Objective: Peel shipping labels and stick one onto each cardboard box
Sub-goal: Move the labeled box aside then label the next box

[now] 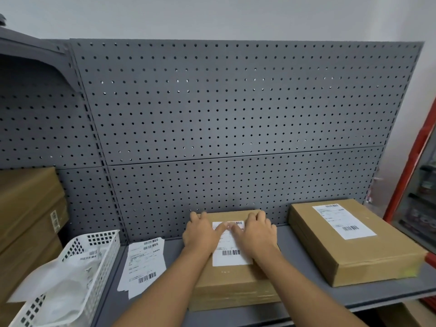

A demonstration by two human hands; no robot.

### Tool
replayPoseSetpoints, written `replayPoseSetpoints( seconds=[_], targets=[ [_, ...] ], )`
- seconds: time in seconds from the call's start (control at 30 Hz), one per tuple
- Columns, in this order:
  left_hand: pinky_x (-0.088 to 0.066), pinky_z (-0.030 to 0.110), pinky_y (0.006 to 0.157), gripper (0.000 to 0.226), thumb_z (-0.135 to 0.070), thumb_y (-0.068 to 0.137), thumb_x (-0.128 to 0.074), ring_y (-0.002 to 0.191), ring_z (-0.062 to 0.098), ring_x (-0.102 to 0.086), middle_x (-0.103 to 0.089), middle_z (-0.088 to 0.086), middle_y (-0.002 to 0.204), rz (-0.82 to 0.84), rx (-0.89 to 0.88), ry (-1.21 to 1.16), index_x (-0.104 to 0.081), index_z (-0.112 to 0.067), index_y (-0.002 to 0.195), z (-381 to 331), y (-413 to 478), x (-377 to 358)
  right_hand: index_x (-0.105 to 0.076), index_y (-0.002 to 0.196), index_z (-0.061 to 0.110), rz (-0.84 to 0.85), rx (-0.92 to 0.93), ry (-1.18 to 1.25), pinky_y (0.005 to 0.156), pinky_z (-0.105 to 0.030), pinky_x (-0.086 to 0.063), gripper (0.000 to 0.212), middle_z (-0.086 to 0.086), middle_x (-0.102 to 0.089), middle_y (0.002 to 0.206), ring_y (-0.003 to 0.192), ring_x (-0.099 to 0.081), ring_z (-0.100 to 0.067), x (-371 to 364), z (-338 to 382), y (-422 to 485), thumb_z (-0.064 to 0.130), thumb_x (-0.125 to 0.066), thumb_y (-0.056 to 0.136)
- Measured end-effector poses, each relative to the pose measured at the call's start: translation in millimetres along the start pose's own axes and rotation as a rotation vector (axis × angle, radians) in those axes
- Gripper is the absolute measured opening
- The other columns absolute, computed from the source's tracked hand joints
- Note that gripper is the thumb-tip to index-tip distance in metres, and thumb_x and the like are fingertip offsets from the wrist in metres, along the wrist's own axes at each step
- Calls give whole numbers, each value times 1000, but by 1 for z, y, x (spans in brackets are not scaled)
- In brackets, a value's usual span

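**Left hand (200,234) and right hand (256,234) flatten a shipping label (232,258) on the middle box (226,282)**

Head camera view, looking down along two bare forearms. Both hands lie palm down on top of a flat brown cardboard box that sits on a grey shelf (306,300). Their fingers are stretched out and relaxed, grasping nothing. The thumbs point inward and almost meet on the upper part of the white label. The other fingers reach towards the far edge of the box. The label lies in the centre of the lid, its barcode visible below the hands.

To the right, well apart on the same shelf, a second cardboard box (368,253) carries its own label (342,223) on top. Left of the middle box, a loose pile of unused labels (144,263) rests on the shelf. Further left stands a white perforated basket (103,246) holding crumpled white backing paper (59,279). Behind the basket, large brown cartons (28,208) are stacked at the left edge. A grey pegboard (236,102) forms the back wall. A red-framed cabinet (401,175) stands at the far right.
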State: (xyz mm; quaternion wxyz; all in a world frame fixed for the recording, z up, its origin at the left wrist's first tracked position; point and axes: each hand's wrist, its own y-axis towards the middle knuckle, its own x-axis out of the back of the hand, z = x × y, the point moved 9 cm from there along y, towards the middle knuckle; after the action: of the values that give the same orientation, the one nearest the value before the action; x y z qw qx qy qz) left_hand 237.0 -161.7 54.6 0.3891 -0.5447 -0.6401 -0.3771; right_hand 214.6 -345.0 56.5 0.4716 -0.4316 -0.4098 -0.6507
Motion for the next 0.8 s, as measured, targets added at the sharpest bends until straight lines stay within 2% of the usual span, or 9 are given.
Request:
replayPoseSetpoints(
  seconds=[0.07,0.2,0.3,0.37,0.47,0.53,0.6,0.7,0.8],
  targets=[
    [-46,38,83,67,-77,91,-49,118,28,-59,-53,5,129,-31,-2,68,-52,-19,124,0,5,0,-36,150,8,-2,-13,-24,107,-40,-36,85,-8,-45,144,130,-47,-28,-4,-4,5,75,-32,98],
    [-52,40,84,40,-57,104,-44,106,27,-64,-60,6,123,-122,-36,109,-53,-20,116,1,8,1,-42,141,11,-34,19,-23,101,-39,-38,54,-7,-51,142,125,-52,-27,-7,-9,9,52,-36,107],
    [-49,38,80,36,-54,106,-42,99,27,-67,-62,5,121,-118,-41,101,-53,-21,114,2,11,5,-39,144,8,-22,13,-33,98,-40,-39,47,-8,-52,144,125,-54,-28,-7,-10,13,37,-36,108],
    [-44,36,78,46,-64,101,-41,100,27,-67,-61,4,121,-95,-23,84,-53,-21,116,1,11,4,-45,139,12,-7,1,-34,96,-41,-40,45,-8,-56,140,123,-57,-29,-5,-7,20,42,-34,107],
    [-38,36,74,75,-89,83,-44,104,28,-67,-60,4,116,-46,10,106,-52,-22,116,-2,14,1,-51,126,18,32,-48,-34,96,-42,-39,58,-5,-63,128,116,-62,-28,-4,-2,29,66,-32,100],
    [-37,36,73,82,-93,78,-45,106,29,-67,-61,6,117,-42,19,120,-51,-22,118,-6,15,0,-51,122,18,0,-58,-56,94,-42,-38,59,-4,-66,121,111,-64,-26,-3,-1,31,70,-36,98],
    [-37,35,73,79,-90,81,-45,106,29,-67,-62,7,118,-53,20,128,-50,-22,122,-7,17,1,-50,119,18,-28,-51,-71,93,-42,-38,53,-2,-67,119,108,-65,-26,-4,-2,31,66,-39,99],
    [-38,36,74,64,-74,95,-46,106,29,-67,-64,8,120,-69,38,138,-47,-21,131,-4,19,3,-49,112,19,-22,-50,-22,90,-42,-36,42,-2,-67,114,101,-68,-26,-8,-7,37,59,-40,103],
    [-40,35,72,53,-61,102,-45,103,28,-69,-66,7,118,-64,68,122,-42,-18,133,-1,17,6,-44,101,21,-39,-58,49,85,-40,-31,17,1,-68,108,90,-67,-26,-8,-13,40,38,-44,106]
  ],
)
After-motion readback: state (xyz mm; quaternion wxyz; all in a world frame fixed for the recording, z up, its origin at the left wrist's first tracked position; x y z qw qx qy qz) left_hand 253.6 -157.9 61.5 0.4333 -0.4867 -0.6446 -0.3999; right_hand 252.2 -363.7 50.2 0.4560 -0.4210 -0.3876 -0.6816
